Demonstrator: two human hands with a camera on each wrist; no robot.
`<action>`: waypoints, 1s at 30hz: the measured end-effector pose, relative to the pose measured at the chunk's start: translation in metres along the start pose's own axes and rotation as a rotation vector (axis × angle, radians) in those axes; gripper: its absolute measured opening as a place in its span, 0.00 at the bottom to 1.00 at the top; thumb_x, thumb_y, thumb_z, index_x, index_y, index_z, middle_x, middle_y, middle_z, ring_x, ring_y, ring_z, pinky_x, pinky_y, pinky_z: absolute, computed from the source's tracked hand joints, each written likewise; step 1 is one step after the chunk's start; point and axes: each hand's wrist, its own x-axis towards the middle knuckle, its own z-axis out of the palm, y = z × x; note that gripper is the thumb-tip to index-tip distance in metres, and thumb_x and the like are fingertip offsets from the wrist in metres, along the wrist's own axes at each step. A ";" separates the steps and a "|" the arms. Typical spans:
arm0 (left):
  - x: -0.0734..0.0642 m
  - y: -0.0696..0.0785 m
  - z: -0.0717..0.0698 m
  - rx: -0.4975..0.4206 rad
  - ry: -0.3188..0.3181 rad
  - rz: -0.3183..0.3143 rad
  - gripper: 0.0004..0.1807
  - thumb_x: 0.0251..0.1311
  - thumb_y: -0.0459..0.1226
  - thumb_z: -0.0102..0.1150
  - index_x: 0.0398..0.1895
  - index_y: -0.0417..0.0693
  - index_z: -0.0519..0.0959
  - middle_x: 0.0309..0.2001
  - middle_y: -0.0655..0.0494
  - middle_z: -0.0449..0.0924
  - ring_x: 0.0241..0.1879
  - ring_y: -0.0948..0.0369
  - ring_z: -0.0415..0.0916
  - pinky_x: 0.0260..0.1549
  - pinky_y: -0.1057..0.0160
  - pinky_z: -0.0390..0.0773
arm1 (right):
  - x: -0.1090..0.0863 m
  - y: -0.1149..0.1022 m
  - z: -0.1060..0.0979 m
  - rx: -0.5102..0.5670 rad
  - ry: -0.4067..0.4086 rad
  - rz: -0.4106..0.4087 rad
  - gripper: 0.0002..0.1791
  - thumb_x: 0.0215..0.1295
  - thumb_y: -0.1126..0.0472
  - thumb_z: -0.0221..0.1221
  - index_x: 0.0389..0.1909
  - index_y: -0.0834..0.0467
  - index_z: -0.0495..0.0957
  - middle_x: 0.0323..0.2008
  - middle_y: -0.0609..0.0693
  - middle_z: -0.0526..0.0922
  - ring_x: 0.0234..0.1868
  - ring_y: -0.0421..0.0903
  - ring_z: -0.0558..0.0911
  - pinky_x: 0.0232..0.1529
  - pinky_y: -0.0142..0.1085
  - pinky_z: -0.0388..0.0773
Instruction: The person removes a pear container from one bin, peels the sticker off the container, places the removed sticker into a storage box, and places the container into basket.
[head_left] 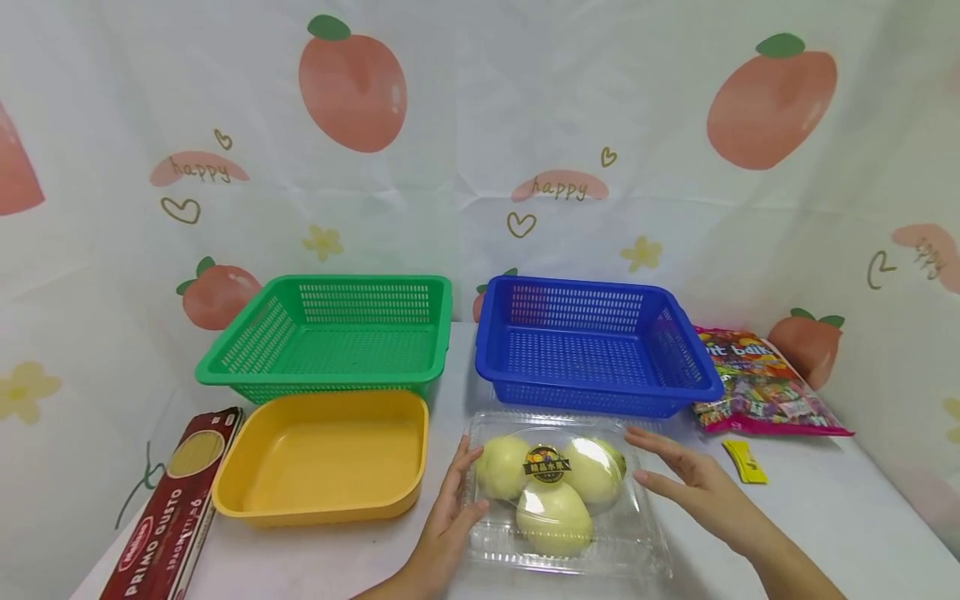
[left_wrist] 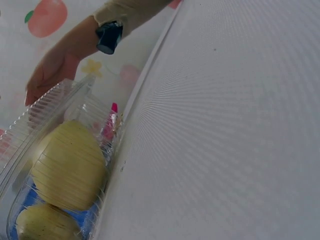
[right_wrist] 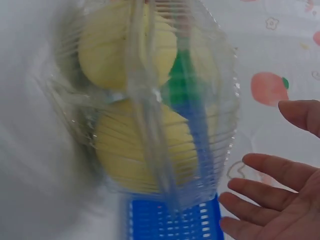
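A clear plastic clamshell box (head_left: 502,546) of three pale yellow-green fruits (head_left: 555,517) is on the white table, its lid closed. A black and gold label (head_left: 547,465) sits on top. My left hand (head_left: 445,529) lies along the box's left side, fingers extended and fingertips right at its edge. On the other side, my right hand (head_left: 701,492) points straight fingers at the right edge, thumb apart from them. The left wrist view has the right hand (left_wrist: 52,70) beyond the box's ribbed rim. Straight, spread fingers (right_wrist: 265,195) show beside the blurred box in the right wrist view.
Behind the box stands a blue basket (head_left: 600,400), with a green basket (head_left: 322,379) to its left. A yellow tub (head_left: 322,512) and a red spaghetti pack (head_left: 168,508) are at left. At right are a candy bag (head_left: 772,392) and a small yellow packet (head_left: 745,461).
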 end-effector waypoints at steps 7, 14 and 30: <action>-0.001 0.000 0.000 0.005 0.002 -0.003 0.31 0.63 0.30 0.43 0.70 0.43 0.50 0.75 0.49 0.26 0.72 0.53 0.22 0.58 0.89 0.38 | 0.018 -0.018 -0.012 0.060 -0.124 -0.092 0.23 0.66 0.64 0.53 0.59 0.71 0.67 0.58 0.71 0.70 0.54 0.20 0.70 0.48 0.22 0.76; 0.000 0.001 0.000 0.001 -0.004 -0.015 0.31 0.64 0.31 0.43 0.70 0.44 0.50 0.75 0.50 0.26 0.72 0.54 0.22 0.58 0.90 0.38 | 0.034 -0.032 -0.021 0.007 -0.229 -0.136 0.22 0.66 0.63 0.54 0.57 0.72 0.69 0.55 0.70 0.73 0.55 0.39 0.78 0.48 0.31 0.80; -0.001 0.002 0.000 0.010 -0.008 -0.018 0.31 0.64 0.32 0.43 0.70 0.44 0.49 0.75 0.49 0.25 0.73 0.50 0.21 0.58 0.89 0.38 | 0.079 -0.052 -0.011 0.073 -0.458 0.037 0.25 0.61 0.57 0.60 0.54 0.70 0.73 0.52 0.66 0.78 0.52 0.57 0.80 0.49 0.38 0.80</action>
